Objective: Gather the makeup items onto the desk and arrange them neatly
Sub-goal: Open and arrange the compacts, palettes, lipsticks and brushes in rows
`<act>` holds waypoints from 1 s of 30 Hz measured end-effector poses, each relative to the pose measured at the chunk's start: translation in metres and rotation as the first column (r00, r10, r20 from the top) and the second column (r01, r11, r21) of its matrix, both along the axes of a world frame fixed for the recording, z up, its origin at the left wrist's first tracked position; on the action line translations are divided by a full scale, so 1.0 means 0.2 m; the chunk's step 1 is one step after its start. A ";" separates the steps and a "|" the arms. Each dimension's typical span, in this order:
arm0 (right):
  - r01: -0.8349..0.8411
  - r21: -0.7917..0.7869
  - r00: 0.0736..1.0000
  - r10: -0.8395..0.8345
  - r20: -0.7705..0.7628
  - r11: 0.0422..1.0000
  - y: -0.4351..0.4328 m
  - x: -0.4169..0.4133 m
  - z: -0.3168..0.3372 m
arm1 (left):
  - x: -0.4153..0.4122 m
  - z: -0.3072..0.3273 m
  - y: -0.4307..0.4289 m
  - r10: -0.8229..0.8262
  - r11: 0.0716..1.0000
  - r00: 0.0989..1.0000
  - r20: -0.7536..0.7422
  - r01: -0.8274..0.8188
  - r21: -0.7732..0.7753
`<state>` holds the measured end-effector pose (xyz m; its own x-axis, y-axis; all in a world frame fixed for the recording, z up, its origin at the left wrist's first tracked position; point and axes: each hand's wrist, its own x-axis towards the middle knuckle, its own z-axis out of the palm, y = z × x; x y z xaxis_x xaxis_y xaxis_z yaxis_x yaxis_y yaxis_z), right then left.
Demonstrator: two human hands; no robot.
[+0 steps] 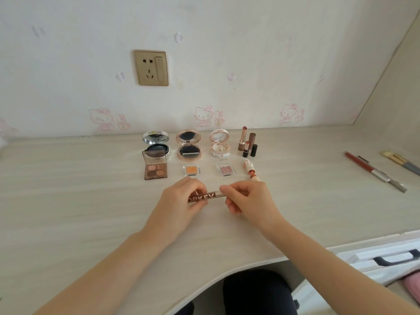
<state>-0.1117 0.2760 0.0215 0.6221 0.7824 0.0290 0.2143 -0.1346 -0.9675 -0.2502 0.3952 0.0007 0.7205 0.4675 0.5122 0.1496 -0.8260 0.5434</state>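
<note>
A brown lettered makeup tube [205, 197] lies level between my hands just above the desk [79, 201]. My left hand [181, 201] grips its left end, my right hand [245, 198] pinches its right end. Behind them stand three open compacts: silver [156, 144], rose-gold [188, 144] and white [220, 143]. In front of those lie a brown eyeshadow palette [156, 168], an orange single shadow [192, 170] and a pink glitter one [225, 170]. Several lipsticks [247, 142] stand at the right, with a white lipstick [250, 170] lying down.
At the far right of the desk lie a red pencil with a silver end [372, 170] and brushes [402, 162]. A wall socket [151, 67] sits above. An open drawer with a dark handle [393, 260] is at the lower right, by the curved desk edge.
</note>
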 end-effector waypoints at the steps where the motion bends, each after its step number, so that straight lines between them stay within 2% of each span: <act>1: 0.002 0.025 1.000 -0.001 -0.020 1.000 -0.01 0.00 -0.02 | 0.00 -0.01 0.01 -0.011 1.000 1.000 0.014 0.011 0.028; 4: 0.000 0.086 0.999 0.003 -0.035 0.996 -0.02 0.00 -0.05 | 0.00 -0.02 0.02 -0.016 0.998 0.999 0.044 0.014 0.059; 11: -0.023 0.199 0.998 0.012 0.054 0.980 -0.04 0.00 -0.08 | -0.02 -0.04 0.02 -0.012 1.000 0.999 0.043 0.011 0.022; 16: -0.093 0.156 0.989 0.074 0.125 0.983 -0.03 0.03 -0.10 | -0.01 -0.05 0.00 0.000 0.997 0.999 0.034 -0.003 0.075; 20: 0.047 0.217 0.998 -0.052 0.019 0.975 -0.02 0.02 -0.10 | 0.01 -0.05 -0.01 0.004 0.994 0.997 0.072 -0.012 0.111; 22: 0.077 0.191 0.995 -0.086 0.042 0.979 -0.02 0.02 -0.11 | 0.00 -0.05 -0.01 -0.006 0.993 0.996 0.088 -0.004 0.117; 27: -0.009 0.160 0.984 -0.019 0.176 0.987 -0.03 0.01 -0.12 | -0.01 -0.06 0.01 0.004 0.994 0.997 0.082 -0.013 0.107; 30: -0.005 0.175 0.991 -0.018 0.132 0.985 -0.03 0.02 -0.12 | -0.01 -0.06 0.01 0.003 0.995 0.996 0.089 -0.012 0.100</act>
